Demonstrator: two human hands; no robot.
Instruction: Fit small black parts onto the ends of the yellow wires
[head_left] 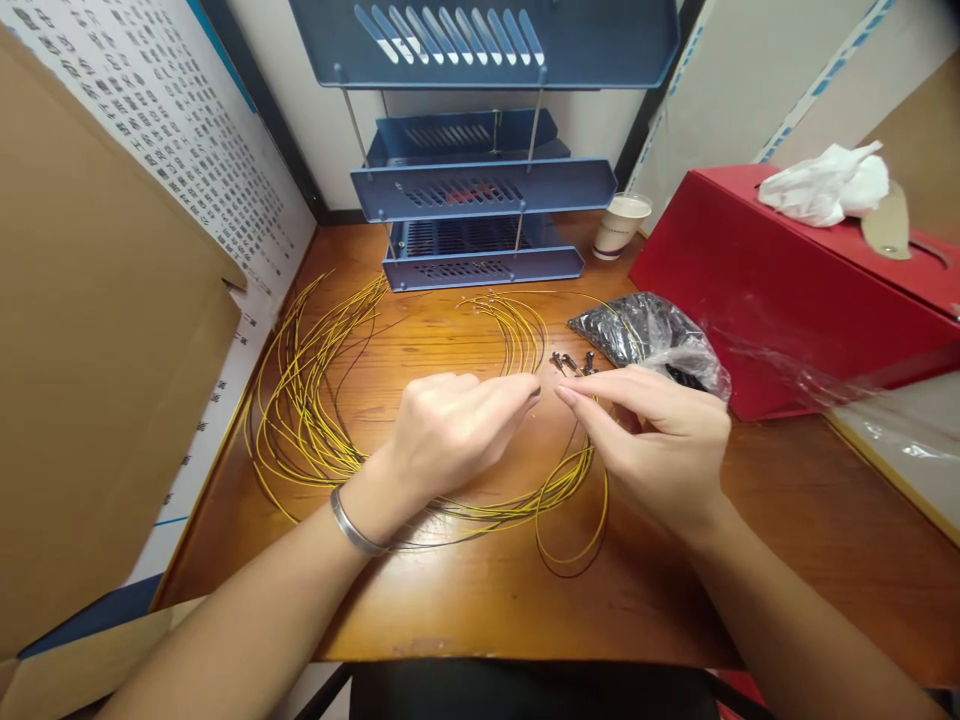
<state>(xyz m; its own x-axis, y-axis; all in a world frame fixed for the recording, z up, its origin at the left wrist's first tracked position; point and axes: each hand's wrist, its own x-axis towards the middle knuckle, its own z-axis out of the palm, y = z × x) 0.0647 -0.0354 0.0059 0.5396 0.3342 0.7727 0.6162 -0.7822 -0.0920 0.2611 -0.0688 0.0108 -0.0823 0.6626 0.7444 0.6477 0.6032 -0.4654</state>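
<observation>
My left hand (pixel 457 425) is closed over the middle of the table, with a tiny dark piece showing at its fingertips. Its kind is too small to make out. Facing it, a short gap away, my right hand (pixel 652 435) pinches thumb and forefinger together; whatever lies between them is hard to see. Beneath both hands runs a loose coil of thin yellow and black wires (pixel 307 400), bending round the table. A smaller bunch of wires (pixel 517 330) curves behind my left hand. Several small black and metal parts (pixel 571 362) lie just beyond my right fingertips.
A clear plastic bag of black pieces (pixel 645 330) lies beyond my right hand. Behind it stand a paper cup (pixel 622 225) and a red box (pixel 750 290) with white crumpled plastic (pixel 825 185) on top. A blue tiered tray (pixel 484 270) stands at the back; cardboard (pixel 97 330) lines the left.
</observation>
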